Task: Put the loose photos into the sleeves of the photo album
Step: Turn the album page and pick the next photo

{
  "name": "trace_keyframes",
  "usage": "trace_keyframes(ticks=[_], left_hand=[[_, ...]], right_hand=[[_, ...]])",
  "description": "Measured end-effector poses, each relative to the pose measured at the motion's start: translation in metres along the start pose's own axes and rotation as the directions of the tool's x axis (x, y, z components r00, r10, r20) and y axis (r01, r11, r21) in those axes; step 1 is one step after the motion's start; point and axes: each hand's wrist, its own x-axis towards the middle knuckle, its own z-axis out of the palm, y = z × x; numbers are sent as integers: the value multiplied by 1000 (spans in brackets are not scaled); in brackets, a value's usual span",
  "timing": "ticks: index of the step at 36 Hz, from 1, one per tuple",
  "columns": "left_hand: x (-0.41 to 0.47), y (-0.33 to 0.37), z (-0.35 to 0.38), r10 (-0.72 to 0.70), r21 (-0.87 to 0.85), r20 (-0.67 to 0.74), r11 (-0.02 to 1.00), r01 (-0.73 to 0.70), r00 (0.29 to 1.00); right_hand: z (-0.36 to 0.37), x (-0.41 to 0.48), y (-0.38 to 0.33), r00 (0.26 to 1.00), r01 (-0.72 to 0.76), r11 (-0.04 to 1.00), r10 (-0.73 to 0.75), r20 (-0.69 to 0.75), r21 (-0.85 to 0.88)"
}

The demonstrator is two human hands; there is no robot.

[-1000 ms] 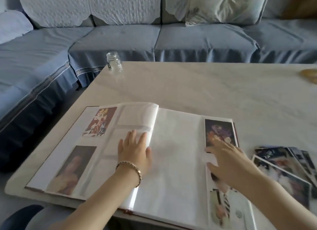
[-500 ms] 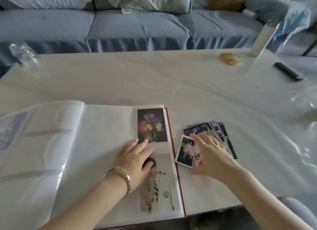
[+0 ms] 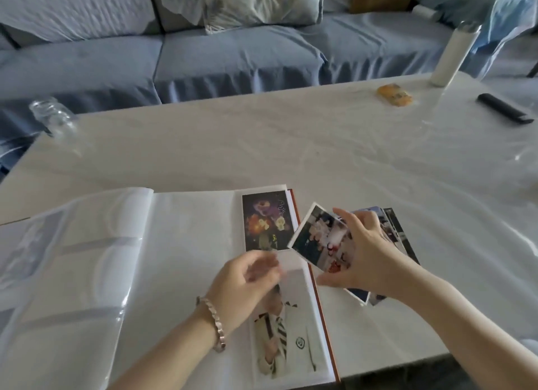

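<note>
The open photo album (image 3: 189, 244) lies at the table's near left. Its right page holds a flower photo (image 3: 266, 221) above a photo of a person in white (image 3: 288, 340). My left hand (image 3: 244, 285), with a bracelet on the wrist, hovers over that page between the two photos; its fingers are curled and blurred. My right hand (image 3: 366, 258) pinches a white-bordered loose photo (image 3: 317, 238) and holds it tilted above the album's right edge. The pile of loose photos (image 3: 391, 224) lies on the table beneath this hand, partly hidden.
A glass jar (image 3: 51, 114) stands at the table's far left corner. At the far right are a white bottle (image 3: 451, 55), a yellow object (image 3: 394, 94) and a black remote (image 3: 502, 109). A blue sofa (image 3: 233, 58) runs behind the table.
My right hand went from the album page to the loose pile and lifted one photo toward the album. My left hand moved to the right page and rose off it. The view turned right.
</note>
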Motion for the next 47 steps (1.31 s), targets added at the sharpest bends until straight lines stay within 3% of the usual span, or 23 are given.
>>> trace_keyframes(ticks=[2, 6, 8, 11, 15, 19, 24, 27, 30, 33, 35, 36, 38, 41, 44, 47], left_hand=[[-3, 12, 1, -58, -256, 17, 965, 60, 998], [-3, 22, -9, -88, -314, -155, 949, 36, 984], [-1, 19, -22, -67, -286, -166, 958, 17, 984], [0, 12, -48, 24, -74, -97, 997, -31, 995], [3, 3, -83, 43, 36, -143, 999, -38, 989], [2, -5, -103, -55, -159, -342, 987, -1, 938], [-5, -27, -102, -203, -256, -285, 958, 130, 937], [-6, -39, -99, -169, -119, -317, 983, 138, 933], [-5, -45, -98, -106, 73, -334, 988, 138, 937], [-1, -45, -96, -20, 238, -363, 965, 114, 931], [1, -40, -96, 50, 238, -411, 970, 54, 910], [1, -35, -95, 58, 179, -432, 984, 23, 900], [-4, -23, -95, -24, -114, -363, 993, -19, 931], [-14, -8, -95, -138, -511, -51, 855, 93, 989], [-20, -9, -96, -167, -560, -2, 817, 137, 986], [-23, -18, -104, -217, -609, -133, 788, 93, 967]], right_hand=[[3, -5, -21, 995, 86, 996, -88, -52, -36], [11, -8, -55, 961, 243, 969, -246, -125, -38], [13, -4, -65, 951, 265, 961, -246, -189, 83], [12, 8, -75, 944, 251, 911, -156, -290, 326], [16, 20, -91, 978, 180, 796, -81, -194, 578], [33, 26, -102, 997, 49, 572, 26, -78, 819], [57, 25, -102, 992, -66, 419, 124, 14, 905], [63, 26, -99, 986, -111, 438, 164, 42, 892], [59, 28, -92, 967, -108, 475, 254, -18, 873], [47, 28, -87, 942, -71, 386, 328, -65, 920], [40, 28, -88, 931, -37, 306, 357, -79, 951], [38, 27, -90, 927, -23, 269, 366, -80, 963], [37, 27, -96, 924, -3, 199, 376, -74, 980], [42, 26, -110, 929, 24, 127, 364, -69, 992], [53, 28, -131, 951, 39, 115, 300, -72, 993], [69, 32, -153, 971, 45, 261, 214, -104, 964]])
